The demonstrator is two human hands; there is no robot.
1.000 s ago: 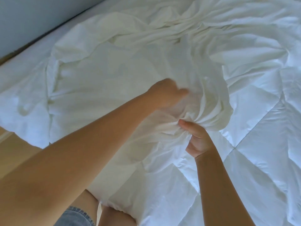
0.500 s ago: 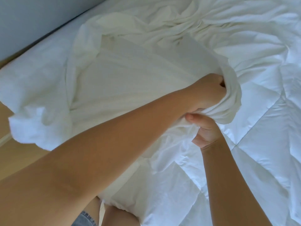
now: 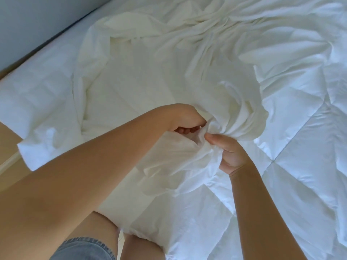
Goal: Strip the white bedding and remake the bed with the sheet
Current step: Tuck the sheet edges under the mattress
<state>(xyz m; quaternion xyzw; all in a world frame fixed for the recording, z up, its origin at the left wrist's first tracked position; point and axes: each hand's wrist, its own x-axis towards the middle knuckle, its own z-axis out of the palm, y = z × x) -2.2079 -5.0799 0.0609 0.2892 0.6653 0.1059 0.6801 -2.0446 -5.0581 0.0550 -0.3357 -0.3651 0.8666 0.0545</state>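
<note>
Soft white quilt [image 3: 300,147] covers the bed [image 3: 37,77] beside a grey wall [image 3: 28,25]. A crumpled cream sheet [image 3: 150,81] lies on top. The left hand [image 3: 187,121] and right hand [image 3: 230,152] sit close together at its near edge, fingers curled, both pinching a bunch of it.

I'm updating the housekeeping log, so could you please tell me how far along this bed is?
Done: the cream sheet is pulled loose and lies rumpled over the quilted duvet. In hand: the left grip and right grip hold a gathered bunch of the sheet. Left: the duvet is not yet stripped off, and nothing is spread flat or tucked, so remaking has not begun.
</note>
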